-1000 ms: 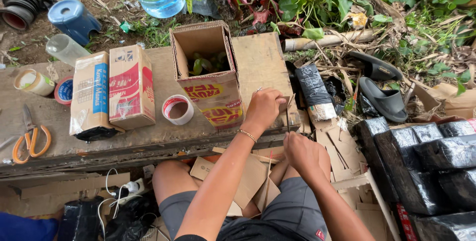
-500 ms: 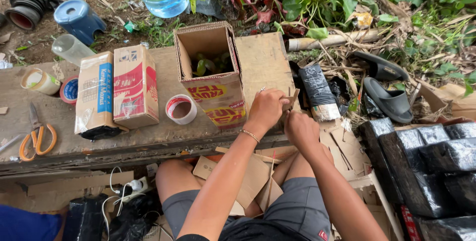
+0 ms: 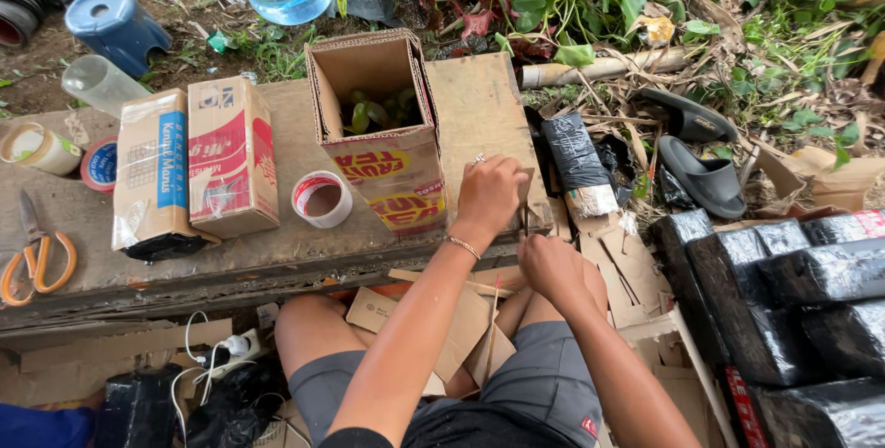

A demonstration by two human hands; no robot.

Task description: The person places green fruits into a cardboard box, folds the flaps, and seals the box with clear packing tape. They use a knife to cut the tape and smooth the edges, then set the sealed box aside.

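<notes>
My left hand (image 3: 489, 194), with a ring and a bracelet, rests on a flat cardboard sheet (image 3: 479, 107) on the wooden board (image 3: 277, 254), its fingers curled around the edge of a narrow cardboard strip (image 3: 528, 181). Just below it, at the board's front edge, my right hand (image 3: 551, 265) is closed on a thin dark blade-like tool (image 3: 525, 219) that points up at the strip. An open tall cardboard box (image 3: 387, 167) with green leaves inside stands right beside my left hand.
On the board lie a tape roll (image 3: 323, 199), two taped cartons (image 3: 198, 167), more tape rolls (image 3: 41, 148) and orange-handled scissors (image 3: 37, 259). Black wrapped bundles (image 3: 793, 291) are stacked at the right, with sandals (image 3: 701, 171) behind. Cardboard scraps (image 3: 461, 328) cover my lap.
My right hand rose from my lap to the board's front edge under the left hand. The left hand stayed on the cardboard sheet.
</notes>
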